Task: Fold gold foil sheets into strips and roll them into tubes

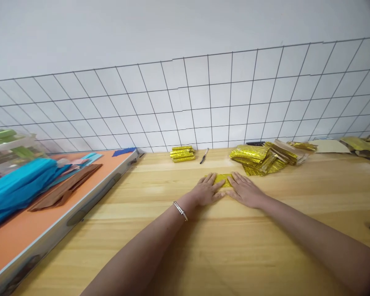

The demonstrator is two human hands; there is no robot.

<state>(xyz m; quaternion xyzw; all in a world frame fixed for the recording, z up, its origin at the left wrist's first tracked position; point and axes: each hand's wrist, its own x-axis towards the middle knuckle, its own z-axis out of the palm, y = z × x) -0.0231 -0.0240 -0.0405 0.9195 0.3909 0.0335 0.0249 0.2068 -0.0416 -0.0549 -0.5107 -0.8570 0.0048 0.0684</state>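
Note:
A small sheet of shiny gold foil paper lies flat on the wooden table. My left hand rests on its left side, palm down with fingers stretched out. On the other side my right hand presses down in the same way, fingers spread. The thumbs almost meet at the sheet's near edge. Both hands cover part of the foil. Behind them are a small stack of gold foil rolls and a dark pen-like tool.
A loose pile of gold foil sheets lies at the back right, near a beige card. To the left, a raised orange surface holds blue folded material and brown folded material. A wire grid stands along the wall.

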